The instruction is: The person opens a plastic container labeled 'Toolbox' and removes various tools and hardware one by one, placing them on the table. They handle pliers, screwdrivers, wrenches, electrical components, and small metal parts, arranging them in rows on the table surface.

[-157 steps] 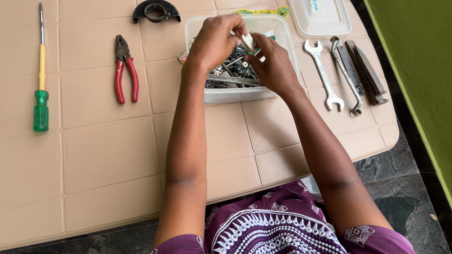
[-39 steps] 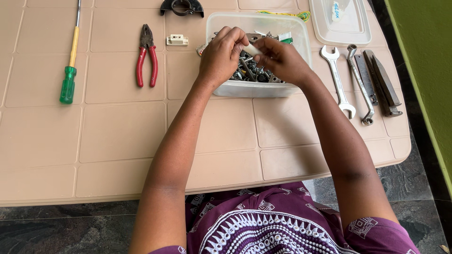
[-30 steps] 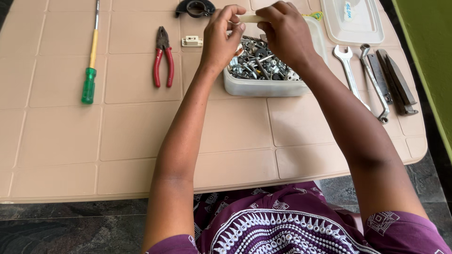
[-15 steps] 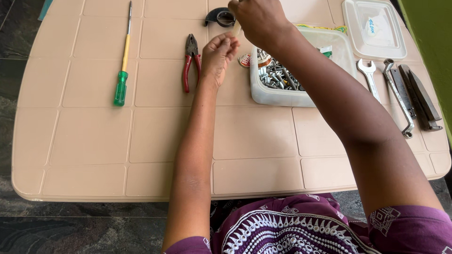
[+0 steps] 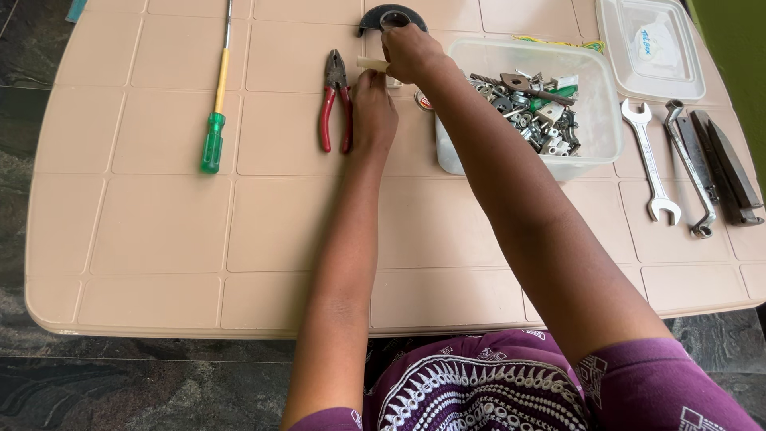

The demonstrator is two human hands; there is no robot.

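Head view: both hands meet on a small cream piece

Over the beige panelled plastic surface (image 5: 159,231), the right hand (image 5: 411,52) pinches a small cream plastic piece (image 5: 372,64) at its right end, fingers closed on it. The left hand (image 5: 373,112) reaches up from below, fingertips together at the same piece; whether it truly grips or only touches is hard to tell. The piece sits just above the surface, between the red-handled pliers (image 5: 335,100) and the clear plastic tub of metal nuts and bolts (image 5: 527,100). A black curved guard (image 5: 391,16) lies just beyond the right hand. Well to the left, a green-and-yellow-handled screwdriver (image 5: 215,104). To the right, a silver open-ended spanner (image 5: 653,168).
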